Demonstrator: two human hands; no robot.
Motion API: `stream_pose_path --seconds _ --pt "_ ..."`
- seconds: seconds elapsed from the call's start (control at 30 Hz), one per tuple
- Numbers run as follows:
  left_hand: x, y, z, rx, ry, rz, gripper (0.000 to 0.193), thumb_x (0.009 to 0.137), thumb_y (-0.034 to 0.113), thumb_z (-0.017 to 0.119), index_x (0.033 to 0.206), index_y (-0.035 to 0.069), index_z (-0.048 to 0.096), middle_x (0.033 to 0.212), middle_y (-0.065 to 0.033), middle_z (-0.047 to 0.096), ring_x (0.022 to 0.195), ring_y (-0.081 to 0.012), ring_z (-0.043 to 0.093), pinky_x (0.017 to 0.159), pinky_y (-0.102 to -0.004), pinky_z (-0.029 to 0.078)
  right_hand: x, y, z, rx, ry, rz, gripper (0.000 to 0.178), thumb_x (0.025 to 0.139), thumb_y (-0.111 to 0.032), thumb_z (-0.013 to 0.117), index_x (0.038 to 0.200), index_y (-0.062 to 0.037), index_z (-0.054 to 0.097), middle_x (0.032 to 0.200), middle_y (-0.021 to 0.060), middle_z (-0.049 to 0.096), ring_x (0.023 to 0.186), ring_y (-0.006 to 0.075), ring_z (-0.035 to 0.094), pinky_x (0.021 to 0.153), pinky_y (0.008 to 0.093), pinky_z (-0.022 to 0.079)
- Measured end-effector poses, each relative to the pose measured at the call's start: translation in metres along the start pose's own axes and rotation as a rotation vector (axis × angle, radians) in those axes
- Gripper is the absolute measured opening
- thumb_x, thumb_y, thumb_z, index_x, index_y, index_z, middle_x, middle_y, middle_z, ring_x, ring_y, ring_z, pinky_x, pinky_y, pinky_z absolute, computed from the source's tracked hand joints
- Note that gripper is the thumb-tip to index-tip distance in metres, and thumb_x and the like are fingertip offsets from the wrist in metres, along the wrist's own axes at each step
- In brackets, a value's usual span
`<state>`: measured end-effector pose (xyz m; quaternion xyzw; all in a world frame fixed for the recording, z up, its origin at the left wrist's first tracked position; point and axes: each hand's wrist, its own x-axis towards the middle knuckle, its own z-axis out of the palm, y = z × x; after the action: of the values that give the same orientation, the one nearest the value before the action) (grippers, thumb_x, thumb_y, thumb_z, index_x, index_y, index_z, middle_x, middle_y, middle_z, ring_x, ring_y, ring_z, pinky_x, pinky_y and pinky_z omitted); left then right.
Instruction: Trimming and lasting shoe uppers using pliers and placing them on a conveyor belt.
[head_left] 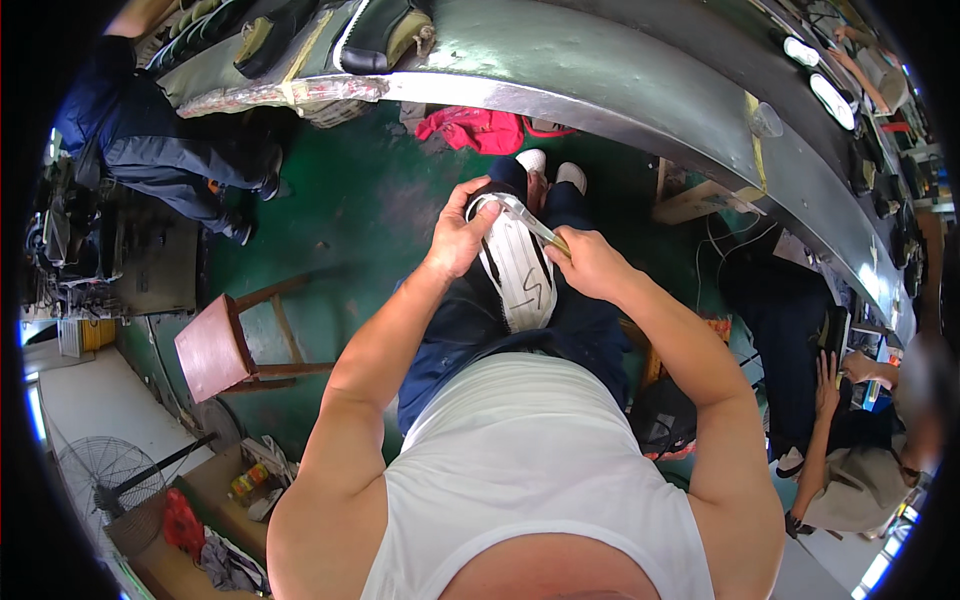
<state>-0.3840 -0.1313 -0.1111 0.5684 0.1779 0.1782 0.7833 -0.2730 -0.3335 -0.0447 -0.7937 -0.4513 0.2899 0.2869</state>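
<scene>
A shoe (516, 275) rests sole-up on my lap, its white underside turned toward me with dark handwritten marks near the close end. Around its far end, which has a dark edge, my left hand (460, 232) is closed, thumb on the white underside. My right hand (592, 262) grips the tan handle of a slim tool (547, 233). The tool's pale, narrow front part reaches up and left to the far end of the shoe, close to my left thumb. Its exact kind I cannot make out.
A long metal conveyor (600, 60) carrying shoes curves across the far side. On my left are a wooden stool (215, 345), a standing fan (110, 480) and a person in dark trousers (170, 165). Another person (860, 480) works at the right. A red cloth (470, 130) lies under the conveyor.
</scene>
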Motion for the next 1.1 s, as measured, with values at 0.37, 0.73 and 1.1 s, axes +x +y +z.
stream_pose_path --seconds 0.37,0.73,1.1 --pt "-0.009 0.029 0.009 -0.187 0.087 -0.188 0.042 0.093 0.013 0.068 0.132 0.004 0.055 0.12 -0.0046 0.059 0.11 -0.0143 0.055 0.098 -0.0289 0.044 -0.02 -0.029 -0.032 -0.08 -0.138 0.053 0.021 0.092 -0.016 0.061 0.102 0.002 0.057 0.087 0.0213 0.064 0.083 0.0409 0.065 0.072 0.0476 0.05" --pt "-0.083 0.051 0.041 0.452 -0.306 0.416 0.073 0.094 0.015 0.06 0.151 -0.006 0.02 0.157 -0.0279 0.023 0.145 -0.0399 0.03 0.117 -0.0418 0.026 -0.023 -0.024 0.014 0.712 0.37 -0.346 0.026 0.101 -0.017 0.05 0.118 0.0011 0.045 0.13 0.0212 0.058 0.112 0.0242 0.06 0.095 0.0352 0.046" --pt "-0.086 0.017 0.061 0.183 -0.137 0.096 0.079 0.095 0.017 0.063 0.154 0.002 0.012 0.14 -0.0182 0.043 0.127 -0.0257 0.047 0.108 -0.0375 0.038 -0.001 -0.018 0.001 0.42 0.392 -0.108 0.033 0.102 -0.03 0.051 0.114 0.0003 0.053 0.097 0.0209 0.066 0.091 0.0381 0.066 0.081 0.0408 0.05"
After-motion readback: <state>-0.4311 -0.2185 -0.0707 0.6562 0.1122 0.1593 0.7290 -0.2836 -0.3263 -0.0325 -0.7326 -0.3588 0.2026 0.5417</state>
